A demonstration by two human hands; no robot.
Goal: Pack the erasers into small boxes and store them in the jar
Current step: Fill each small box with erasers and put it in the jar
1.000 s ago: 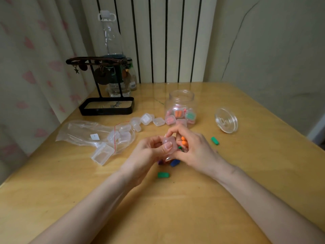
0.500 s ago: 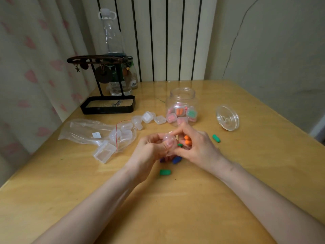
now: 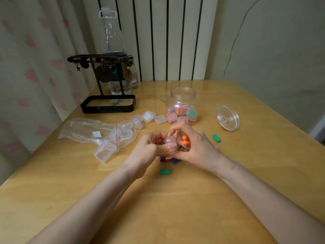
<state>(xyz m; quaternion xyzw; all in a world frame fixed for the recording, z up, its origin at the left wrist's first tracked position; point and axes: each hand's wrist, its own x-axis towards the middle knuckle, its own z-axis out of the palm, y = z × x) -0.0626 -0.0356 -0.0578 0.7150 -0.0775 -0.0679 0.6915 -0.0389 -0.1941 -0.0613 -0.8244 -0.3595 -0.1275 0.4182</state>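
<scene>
The left hand (image 3: 149, 148) is pinching a small clear box (image 3: 170, 140) between thumb and fingers, just above the tabletop (image 3: 175, 208). The right hand (image 3: 195, 147) is curling its fingers round two orange erasers (image 3: 185, 140) and is touching the box too.

A blue eraser (image 3: 175, 160) and a purple eraser (image 3: 162, 159) are lying right under the hands. A green eraser (image 3: 165, 171) is lying at 6 o'clock from the hands, and another green one (image 3: 216, 138) at 3 o'clock.

The jar (image 3: 182, 104) is standing open at 12 o'clock with filled boxes inside. Its lid (image 3: 227, 118) is lying at 2 o'clock. A plastic bag (image 3: 84, 128) with empty boxes is lying at 9 o'clock, and an open box (image 3: 104, 150) is sitting beside it.
</scene>
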